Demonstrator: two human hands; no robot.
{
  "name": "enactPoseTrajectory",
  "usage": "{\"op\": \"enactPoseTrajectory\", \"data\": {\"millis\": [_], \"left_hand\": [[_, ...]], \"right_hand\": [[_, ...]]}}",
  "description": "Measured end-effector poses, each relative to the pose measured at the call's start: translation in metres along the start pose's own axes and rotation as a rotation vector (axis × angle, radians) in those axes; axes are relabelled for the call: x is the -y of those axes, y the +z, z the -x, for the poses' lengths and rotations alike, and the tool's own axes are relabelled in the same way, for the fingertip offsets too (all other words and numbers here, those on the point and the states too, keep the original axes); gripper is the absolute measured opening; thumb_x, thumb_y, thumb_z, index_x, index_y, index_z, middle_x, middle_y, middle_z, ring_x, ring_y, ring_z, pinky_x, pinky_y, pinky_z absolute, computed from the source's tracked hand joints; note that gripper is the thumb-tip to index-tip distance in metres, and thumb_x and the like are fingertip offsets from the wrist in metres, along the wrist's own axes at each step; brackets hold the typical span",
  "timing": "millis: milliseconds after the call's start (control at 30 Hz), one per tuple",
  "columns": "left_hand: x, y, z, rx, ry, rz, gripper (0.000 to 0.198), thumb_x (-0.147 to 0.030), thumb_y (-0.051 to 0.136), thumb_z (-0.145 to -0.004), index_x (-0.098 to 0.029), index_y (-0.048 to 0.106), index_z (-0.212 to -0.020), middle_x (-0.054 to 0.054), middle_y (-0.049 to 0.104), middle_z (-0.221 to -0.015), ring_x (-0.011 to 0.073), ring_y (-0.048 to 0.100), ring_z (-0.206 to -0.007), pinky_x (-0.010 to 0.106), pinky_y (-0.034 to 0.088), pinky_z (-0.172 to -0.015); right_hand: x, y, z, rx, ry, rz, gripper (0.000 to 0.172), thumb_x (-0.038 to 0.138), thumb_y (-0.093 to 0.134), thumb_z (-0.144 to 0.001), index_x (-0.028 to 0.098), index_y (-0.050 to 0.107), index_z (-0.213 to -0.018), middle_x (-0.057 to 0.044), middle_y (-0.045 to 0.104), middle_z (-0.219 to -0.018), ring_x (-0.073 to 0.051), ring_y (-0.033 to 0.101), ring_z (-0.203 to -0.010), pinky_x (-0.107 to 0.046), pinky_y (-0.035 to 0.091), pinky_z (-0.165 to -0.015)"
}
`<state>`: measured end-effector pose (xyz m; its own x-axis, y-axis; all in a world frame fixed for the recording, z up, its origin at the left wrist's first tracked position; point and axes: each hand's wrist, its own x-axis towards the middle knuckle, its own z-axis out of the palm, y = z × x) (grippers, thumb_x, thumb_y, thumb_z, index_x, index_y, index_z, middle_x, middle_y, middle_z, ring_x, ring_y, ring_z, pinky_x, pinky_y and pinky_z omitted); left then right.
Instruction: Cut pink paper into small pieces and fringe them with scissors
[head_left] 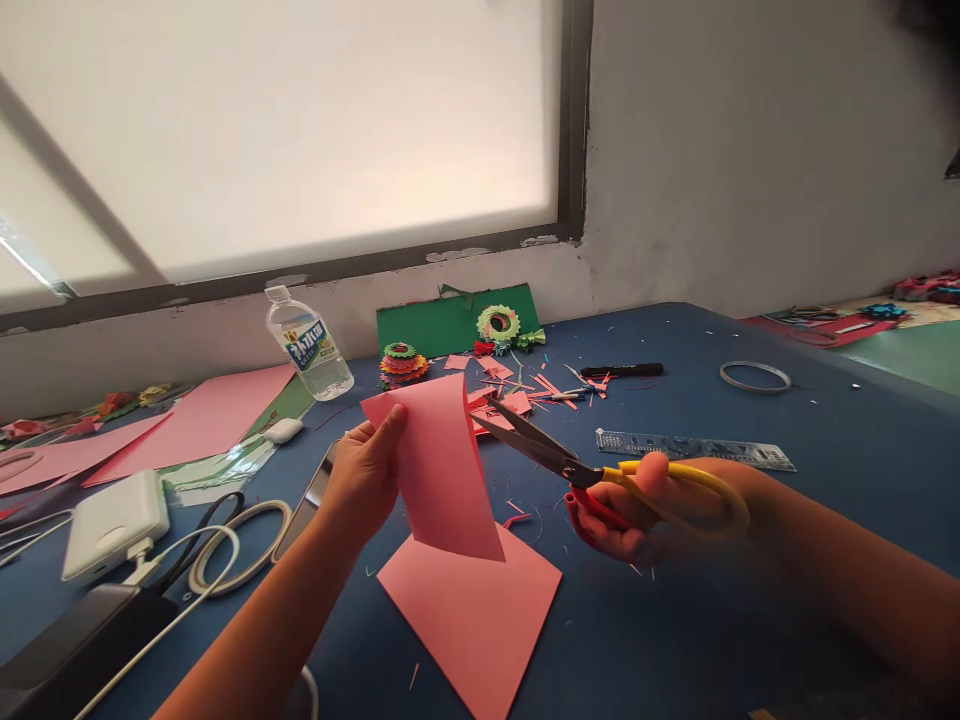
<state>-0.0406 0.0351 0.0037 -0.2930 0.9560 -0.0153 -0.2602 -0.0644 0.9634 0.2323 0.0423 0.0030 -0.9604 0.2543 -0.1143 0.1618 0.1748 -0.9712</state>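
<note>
My left hand (364,478) pinches the left edge of a pink paper sheet (442,465), holding it upright above the blue table (675,600). In my right hand (637,510) are yellow-and-red handled scissors (559,455), fingers through the loops. The blades are parted and their tips meet the right edge of the held sheet. Another pink sheet (472,610) lies flat on the table under the held one.
A water bottle (307,345), green card (450,320) and paper rosettes (403,365) stand by the wall. Pink scraps, a black marker (622,370), a stencil ruler (694,447), tape rings (754,376), a white charger (116,520) with cables and pink sheets (202,420) lie around.
</note>
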Motion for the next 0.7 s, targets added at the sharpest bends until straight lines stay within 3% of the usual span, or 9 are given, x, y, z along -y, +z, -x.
{"op": "enactPoseTrajectory", "data": {"millis": [100,300,533,633,700], "left_hand": [[0.002,-0.001,-0.001,0.038,-0.014,-0.001,0.035,-0.044,0.076,-0.048,-0.015,0.062,-0.063,-0.001,0.060,-0.052,0.0103,0.053,-0.046,0.019,0.040,-0.041],[0.000,-0.004,0.000,0.247,-0.062,-0.057,0.030,-0.038,0.077,-0.049,-0.014,0.063,-0.061,0.001,0.063,-0.054,0.0117,0.055,-0.045,0.020,0.043,-0.042],[-0.013,-0.013,0.002,0.215,-0.155,-0.154,0.026,-0.034,0.075,-0.054,-0.020,0.066,-0.074,0.000,0.064,-0.057,0.0153,0.059,-0.047,0.022,0.044,-0.040],[-0.016,-0.017,0.002,0.285,-0.158,-0.213,0.031,-0.033,0.074,-0.056,-0.021,0.067,-0.084,0.001,0.065,-0.058,0.0156,0.059,-0.049,0.021,0.043,-0.041],[-0.016,-0.018,0.002,0.369,-0.161,-0.249,0.027,-0.033,0.073,-0.058,-0.019,0.069,-0.081,0.003,0.065,-0.058,0.0152,0.059,-0.049,0.020,0.042,-0.042]], "right_hand": [[-0.002,0.000,-0.001,0.012,-0.001,-0.017,0.070,0.081,0.006,-0.064,0.017,0.035,-0.071,0.002,0.033,-0.066,-0.008,0.030,-0.051,-0.024,0.031,-0.045],[-0.004,0.001,-0.002,-0.006,0.003,-0.047,0.072,0.082,0.005,-0.062,0.018,0.036,-0.071,0.003,0.033,-0.062,-0.008,0.030,-0.049,-0.024,0.033,-0.043],[-0.002,0.006,-0.005,0.030,0.009,-0.190,0.077,0.082,0.003,-0.062,0.016,0.041,-0.071,0.005,0.035,-0.053,-0.007,0.035,-0.040,-0.023,0.036,-0.036],[-0.008,0.006,-0.007,0.073,0.010,-0.224,0.082,0.082,0.000,-0.062,0.014,0.044,-0.075,0.004,0.036,-0.053,-0.007,0.035,-0.039,-0.023,0.038,-0.035],[-0.013,0.005,-0.008,0.107,-0.010,-0.242,0.084,0.082,-0.003,-0.061,0.014,0.044,-0.078,0.004,0.036,-0.053,-0.007,0.035,-0.039,-0.023,0.037,-0.035]]}}
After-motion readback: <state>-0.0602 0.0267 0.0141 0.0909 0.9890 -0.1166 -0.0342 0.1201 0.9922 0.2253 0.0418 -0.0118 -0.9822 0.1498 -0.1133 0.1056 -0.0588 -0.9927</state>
